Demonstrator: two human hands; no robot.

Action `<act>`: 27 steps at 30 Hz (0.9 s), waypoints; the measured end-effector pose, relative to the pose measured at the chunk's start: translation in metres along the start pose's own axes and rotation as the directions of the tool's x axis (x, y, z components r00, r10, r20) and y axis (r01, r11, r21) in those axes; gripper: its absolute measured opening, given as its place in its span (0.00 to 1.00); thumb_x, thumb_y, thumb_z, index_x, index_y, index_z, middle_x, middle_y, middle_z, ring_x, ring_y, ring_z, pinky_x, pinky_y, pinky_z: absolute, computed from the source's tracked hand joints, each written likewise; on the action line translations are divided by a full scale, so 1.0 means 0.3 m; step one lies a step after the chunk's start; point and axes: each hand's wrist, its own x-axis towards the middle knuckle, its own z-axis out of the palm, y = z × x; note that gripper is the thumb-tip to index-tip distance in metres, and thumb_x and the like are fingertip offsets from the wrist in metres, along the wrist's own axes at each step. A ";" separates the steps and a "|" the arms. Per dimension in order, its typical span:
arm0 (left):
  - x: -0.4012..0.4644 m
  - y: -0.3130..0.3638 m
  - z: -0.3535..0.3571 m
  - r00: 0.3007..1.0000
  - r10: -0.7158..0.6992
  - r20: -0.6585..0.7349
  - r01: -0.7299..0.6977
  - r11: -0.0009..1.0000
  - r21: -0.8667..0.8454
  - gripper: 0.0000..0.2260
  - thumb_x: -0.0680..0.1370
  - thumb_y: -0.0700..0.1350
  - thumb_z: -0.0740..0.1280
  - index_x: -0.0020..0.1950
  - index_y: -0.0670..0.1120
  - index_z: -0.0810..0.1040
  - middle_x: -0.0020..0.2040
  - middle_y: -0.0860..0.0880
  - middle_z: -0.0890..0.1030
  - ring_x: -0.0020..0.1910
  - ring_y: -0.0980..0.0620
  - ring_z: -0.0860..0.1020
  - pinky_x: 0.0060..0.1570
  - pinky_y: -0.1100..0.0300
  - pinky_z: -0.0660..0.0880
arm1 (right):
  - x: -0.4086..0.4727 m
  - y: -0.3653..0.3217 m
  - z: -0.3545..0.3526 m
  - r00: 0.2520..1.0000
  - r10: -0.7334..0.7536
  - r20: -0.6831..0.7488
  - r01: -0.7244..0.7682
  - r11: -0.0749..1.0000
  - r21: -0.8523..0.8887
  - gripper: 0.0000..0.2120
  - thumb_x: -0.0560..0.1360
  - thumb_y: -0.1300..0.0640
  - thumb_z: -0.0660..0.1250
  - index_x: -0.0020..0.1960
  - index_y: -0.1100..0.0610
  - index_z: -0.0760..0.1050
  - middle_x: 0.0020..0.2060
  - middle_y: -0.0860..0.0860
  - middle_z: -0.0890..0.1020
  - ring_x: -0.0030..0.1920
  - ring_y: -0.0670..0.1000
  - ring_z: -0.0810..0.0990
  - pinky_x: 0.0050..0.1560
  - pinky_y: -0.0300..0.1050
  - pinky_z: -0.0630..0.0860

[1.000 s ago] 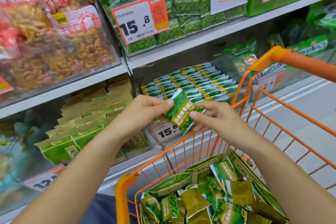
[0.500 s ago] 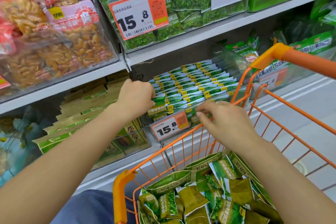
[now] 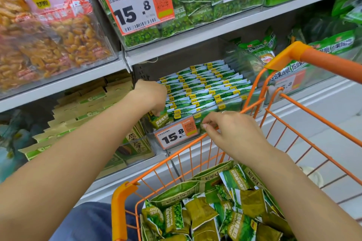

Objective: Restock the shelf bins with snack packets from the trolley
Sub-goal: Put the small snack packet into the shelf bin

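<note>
Since a second ago, the green pea packet (image 3: pixel 161 122) held between both hands has been lowered into the front of the clear shelf bin (image 3: pixel 231 106) and is being seated behind the orange price tag (image 3: pixel 177 135). The left hand (image 3: pixel 150 98) is curled down onto its top edge; the right hand (image 3: pixel 229 133) is pinched at the bin's front lip, though whether anything is gripped cannot be told. The neat rows could be toppled if the packet is forced in. More packets (image 3: pixel 213 213) are heaped in the near orange trolley (image 3: pixel 125 191), parked against white supermarket shelving.
</note>
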 end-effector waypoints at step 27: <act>-0.428 0.253 0.294 0.778 0.327 -0.537 -0.573 0.721 -0.391 0.12 0.80 0.54 0.57 0.52 0.54 0.80 0.39 0.53 0.83 0.39 0.51 0.81 0.35 0.59 0.75 | -0.042 0.094 0.051 0.564 0.363 0.742 -0.211 0.932 -0.296 0.14 0.75 0.51 0.69 0.35 0.59 0.74 0.30 0.52 0.78 0.32 0.51 0.78 0.42 0.47 0.79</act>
